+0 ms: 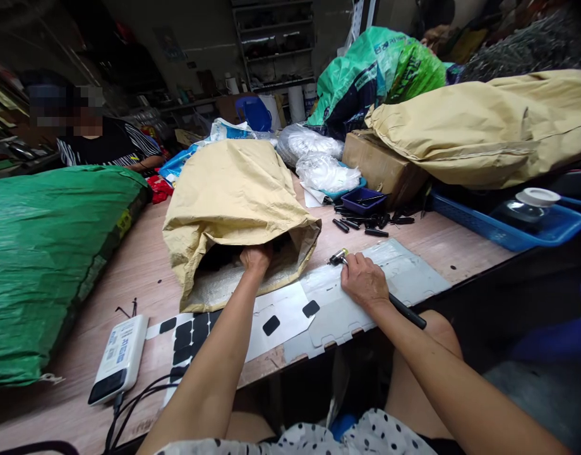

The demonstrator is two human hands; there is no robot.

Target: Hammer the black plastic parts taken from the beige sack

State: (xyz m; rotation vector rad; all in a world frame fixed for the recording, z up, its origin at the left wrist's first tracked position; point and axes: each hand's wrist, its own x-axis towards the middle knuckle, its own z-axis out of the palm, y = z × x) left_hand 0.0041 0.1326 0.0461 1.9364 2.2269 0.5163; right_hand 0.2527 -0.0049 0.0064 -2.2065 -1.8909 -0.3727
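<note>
My left hand [256, 255] reaches into the mouth of a tan woven sack [238, 183] lying on the table. Its fingers are hidden among dark contents, so I cannot tell what they touch. My right hand [364, 278] is closed around a small hammer [408, 311], whose black handle sticks out behind the wrist. The hammer's metal head with a yellowish end [338, 256] shows beyond the fingers, over a grey plastic sheet [413, 272]. Black rounded pads [271, 325] lie on white backing paper [290, 303] between my forearms.
Several black tube-shaped parts [376, 232] lie beyond my right hand near a small purple tray [364, 201]. A blue basket [503, 222] holds a jar. A green sack [48, 253] and a white power bank [120, 357] with cables stand left. A person [110, 142] sits across.
</note>
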